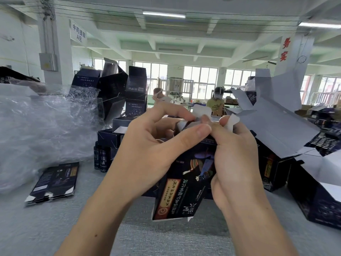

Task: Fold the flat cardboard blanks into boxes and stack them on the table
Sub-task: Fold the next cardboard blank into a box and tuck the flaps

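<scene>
**Item in hand: box** (184, 185). Dark printed carton, opened from flat into a sleeve and held above the bench (55, 228), tilted, its far end raised between both hands. Near end open, white edge showing.

**Left hand** (147, 145). Thumb and fingers pinch the upper end of the box, with the thumb laid across the top edge.

**Right hand** (234, 156). Fingers curl round the box's right side and top, pressing on a white flap (231, 121). A second white tab (202, 110) stands up between the two hands.

**Step, as judged:** closing the far end, flaps tucked in order.

**Handling notes:**
- Fold the small side flaps in first, then bring the tabbed lid over them.
- Keep the sleeve square; a skewed body will probably make the tab miss its slot.
- Crease along the scored lines, not across the print.
- Support the walls with the palms so that pressing does not crush them.

**Stock:** flat blanks (53, 182), a low pile on the bench to the left, beside clear plastic wrap (36, 126).

**Finished goods:** folded boxes (118, 85) heaped at the back. More boxes with open lids (276, 126) are to the right.

**Sundry:** two dark bottles (100, 156) standing behind the blanks.
</scene>
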